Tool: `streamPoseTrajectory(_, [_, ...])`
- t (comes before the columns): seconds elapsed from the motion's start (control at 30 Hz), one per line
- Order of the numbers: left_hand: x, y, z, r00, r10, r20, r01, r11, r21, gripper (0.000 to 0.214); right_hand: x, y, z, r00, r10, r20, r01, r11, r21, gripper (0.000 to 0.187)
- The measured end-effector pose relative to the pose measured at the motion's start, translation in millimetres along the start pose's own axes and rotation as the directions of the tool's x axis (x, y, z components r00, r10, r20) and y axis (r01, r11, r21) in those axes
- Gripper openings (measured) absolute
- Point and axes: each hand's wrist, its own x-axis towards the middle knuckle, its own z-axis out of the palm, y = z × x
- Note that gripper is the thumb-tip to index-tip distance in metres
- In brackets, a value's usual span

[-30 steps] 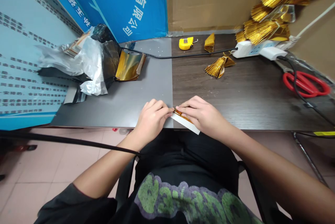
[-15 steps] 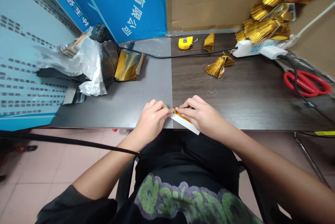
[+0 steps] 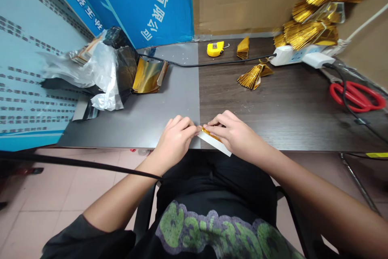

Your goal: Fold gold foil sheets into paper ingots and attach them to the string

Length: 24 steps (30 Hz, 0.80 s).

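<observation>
At the near edge of the table (image 3: pixel 273 125), both my hands pinch a small folded strip of gold foil paper (image 3: pixel 214 140) with a white underside. My left hand (image 3: pixel 176 140) is closed, its fingertips gripping the strip's left end. My right hand (image 3: pixel 235 133) is closed over the strip from the right, fingers pressing it flat; the white corner sticks out below my palm. Most of the gold face is hidden under my fingers.
A folded gold fan (image 3: pixel 253 76) and a gold piece (image 3: pixel 243 48) lie farther back, with a yellow tape measure (image 3: pixel 215 48), a power strip (image 3: pixel 298 53), red scissors (image 3: pixel 357 96) at right, gold sheets (image 3: pixel 149 76) beside plastic bags (image 3: pixel 100 71) at left, and gold fans piled (image 3: pixel 315 20) back right.
</observation>
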Motion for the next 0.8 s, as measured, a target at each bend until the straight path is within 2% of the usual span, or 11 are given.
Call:
streamPoseTrajectory(0.3, [1.5, 2.4, -5.3, 1.0, 0.015, 0.006, -0.016, 0.996, 0.083, 0.019, 0.3, -1.3, -0.5, 1.0, -0.017, 0.006, 0.017, 1.0, -0.025, 0.027])
streamPoseTrajectory(0.5, [3.1, 3.2, -6.0, 0.999, -0.001, 0.038, -0.003, 0.994, 0.107, 0.023, 1.1, -1.3, -1.8, 0.998, -0.02, 0.063, 0.022, 0.999, -0.03, 0.03])
streamPoseTrajectory(0.7, [5.8, 3.2, -8.2, 0.997, -0.019, 0.076, 0.012, 0.996, 0.09, 0.025, 1.8, -1.9, -3.4, 0.996, -0.025, 0.08, 0.029, 0.998, -0.052, 0.031])
streamPoseTrajectory(0.8, [4.2, 0.3, -6.8, 0.997, -0.058, 0.055, 0.058, 0.998, 0.0, 0.022, 1.6, -3.0, -3.6, 0.996, -0.055, 0.069, 0.061, 0.995, -0.085, 0.031])
